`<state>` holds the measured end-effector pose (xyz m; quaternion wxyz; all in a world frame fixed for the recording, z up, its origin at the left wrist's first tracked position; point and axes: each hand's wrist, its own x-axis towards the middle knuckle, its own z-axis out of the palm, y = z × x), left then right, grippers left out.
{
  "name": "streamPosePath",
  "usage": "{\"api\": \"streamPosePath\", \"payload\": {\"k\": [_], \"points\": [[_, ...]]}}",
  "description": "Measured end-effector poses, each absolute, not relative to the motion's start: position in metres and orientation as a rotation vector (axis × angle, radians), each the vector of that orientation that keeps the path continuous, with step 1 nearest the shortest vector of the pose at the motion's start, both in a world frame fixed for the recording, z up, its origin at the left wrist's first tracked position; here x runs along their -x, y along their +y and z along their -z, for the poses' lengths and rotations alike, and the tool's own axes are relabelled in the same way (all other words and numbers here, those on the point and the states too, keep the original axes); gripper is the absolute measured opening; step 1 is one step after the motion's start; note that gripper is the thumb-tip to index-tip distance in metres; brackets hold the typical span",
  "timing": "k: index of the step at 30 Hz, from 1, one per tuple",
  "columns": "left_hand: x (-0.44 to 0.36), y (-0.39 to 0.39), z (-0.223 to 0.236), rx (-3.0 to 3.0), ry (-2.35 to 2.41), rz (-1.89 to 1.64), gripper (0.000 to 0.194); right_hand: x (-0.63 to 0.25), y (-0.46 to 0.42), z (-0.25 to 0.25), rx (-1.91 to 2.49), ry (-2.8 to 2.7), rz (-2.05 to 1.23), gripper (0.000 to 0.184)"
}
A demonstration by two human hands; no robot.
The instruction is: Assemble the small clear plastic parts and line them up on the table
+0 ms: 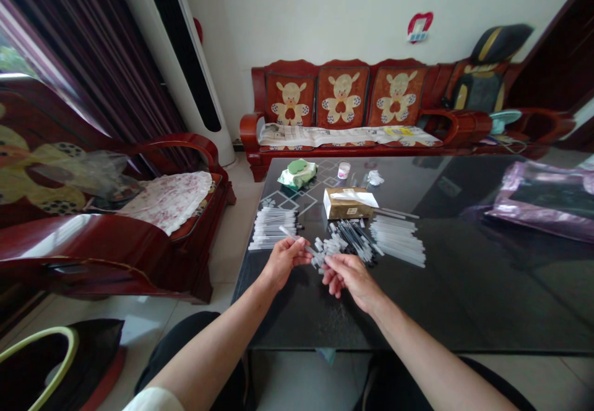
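My left hand (284, 260) is closed around a thin clear pen tube (293, 236) that sticks up to the left. My right hand (349, 276) hovers just right of it with fingers pinched on something I cannot make out, right beside a heap of small clear caps (326, 249). Behind the caps lies a pile of dark refills (353, 236). A stack of finished white pens (273, 226) lies to the left and a row of clear tubes (399, 241) to the right, all on the dark glass table (445, 299).
A brown tissue box (349, 204), a green wipes pack (297, 173), a small pink-lidded jar (343, 169) and crumpled paper (375, 177) sit further back. A purple plastic bag (547, 199) lies at the right. Red wooden sofas (343, 108) surround the table.
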<state>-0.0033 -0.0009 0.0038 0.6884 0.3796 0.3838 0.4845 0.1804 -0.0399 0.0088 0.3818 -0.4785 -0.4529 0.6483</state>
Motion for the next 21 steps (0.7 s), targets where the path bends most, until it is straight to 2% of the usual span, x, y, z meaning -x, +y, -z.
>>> {"api": "streamPosePath", "payload": {"k": [3, 8, 14, 18, 21], "points": [[0.0037, -0.0003, -0.003, -0.849, 0.857, -1.092, 0.036, -0.1793, -0.0398, -0.0078, 1.204, -1.141, -1.753, 0.047], [0.0027, -0.0013, -0.0047, -0.837, 0.877, -1.077, 0.036, -0.1807, -0.0382, -0.0035, 1.178, -1.154, -1.657, 0.035], [0.0016, -0.0015, -0.0057, -0.819, 0.902, -1.091, 0.037, -0.1816, -0.0373, -0.0031, 1.215, -1.093, -1.75, 0.048], [0.0019, -0.002, -0.0051, -0.834, 0.894, -1.084, 0.036, -0.1818, -0.0364, -0.0031, 1.18, -1.128, -1.7, 0.034], [0.002, -0.0021, -0.0044, -0.835, 0.886, -1.094, 0.036, -0.1817, -0.0354, -0.0027, 1.196, -1.105, -1.678, 0.035]]}}
